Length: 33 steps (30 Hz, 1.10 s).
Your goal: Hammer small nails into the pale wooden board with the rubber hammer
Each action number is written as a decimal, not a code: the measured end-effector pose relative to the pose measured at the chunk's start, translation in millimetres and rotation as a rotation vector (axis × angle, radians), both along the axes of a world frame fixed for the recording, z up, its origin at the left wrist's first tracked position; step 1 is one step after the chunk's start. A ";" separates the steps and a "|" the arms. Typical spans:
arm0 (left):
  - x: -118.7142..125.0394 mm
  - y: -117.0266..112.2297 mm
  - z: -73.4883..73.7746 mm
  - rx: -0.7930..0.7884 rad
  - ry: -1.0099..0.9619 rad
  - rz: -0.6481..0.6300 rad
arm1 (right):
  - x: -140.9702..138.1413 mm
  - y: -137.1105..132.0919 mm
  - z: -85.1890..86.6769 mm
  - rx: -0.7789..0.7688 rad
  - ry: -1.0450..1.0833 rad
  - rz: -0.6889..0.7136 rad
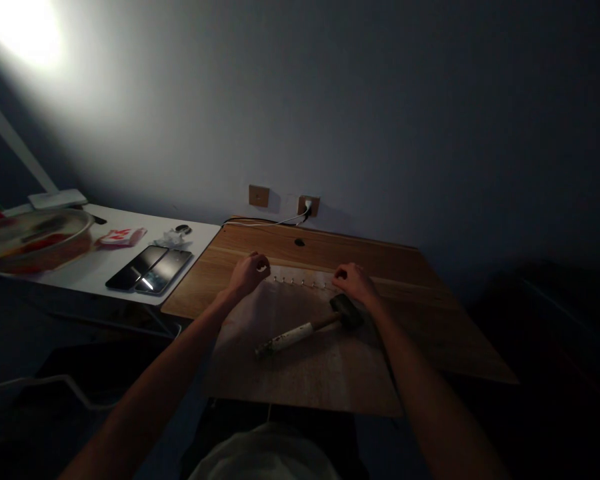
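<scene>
A thin wooden board (300,380) lies on the wooden table and juts past its near edge. Along its far side stands a row of several small shiny nails or pins (303,283). My left hand (249,275) is at the left end of the row, thumb and fingers curled into a pinch. At the right end, my right hand (356,283) has its fingertips pinched together too. Whatever is between the fingertips is too small to make out. Below the row rests a mallet (300,333), its dark head beside my right wrist and its partly white handle pointing left.
The wooden table (380,257) stands against the wall, with a cable plugged into a socket (309,205). A white table (130,227) on the left bears two dark phone-like devices (150,269), a red and white packet (120,237) and a large round container (35,240).
</scene>
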<state>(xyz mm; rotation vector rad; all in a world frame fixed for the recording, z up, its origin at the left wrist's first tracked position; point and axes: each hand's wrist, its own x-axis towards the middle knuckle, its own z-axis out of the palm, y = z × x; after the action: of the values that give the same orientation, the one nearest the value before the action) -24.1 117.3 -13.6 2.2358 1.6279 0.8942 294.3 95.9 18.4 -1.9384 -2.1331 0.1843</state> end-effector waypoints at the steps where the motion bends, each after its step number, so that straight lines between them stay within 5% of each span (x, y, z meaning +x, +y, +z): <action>1: 0.6 0.4 -1.6 -0.004 -0.036 -0.030 | -0.6 0.0 0.0 0.006 0.019 0.017; 8: 4.3 -5.9 -11.4 -0.062 -0.033 -0.096 | -4.9 0.3 -4.7 0.004 0.089 0.058; 18: 8.7 -4.3 5.0 -0.070 0.211 -0.216 | -12.0 1.3 -4.5 -0.053 0.002 0.232; 33: 12.8 8.7 1.9 -0.142 0.233 -0.210 | -22.3 7.1 -6.9 -0.116 -0.083 0.204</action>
<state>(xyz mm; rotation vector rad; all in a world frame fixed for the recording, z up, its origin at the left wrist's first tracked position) -11.3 126.0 -11.7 2.4250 1.4568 0.4654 272.0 103.0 11.5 -1.8144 -2.4250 0.2766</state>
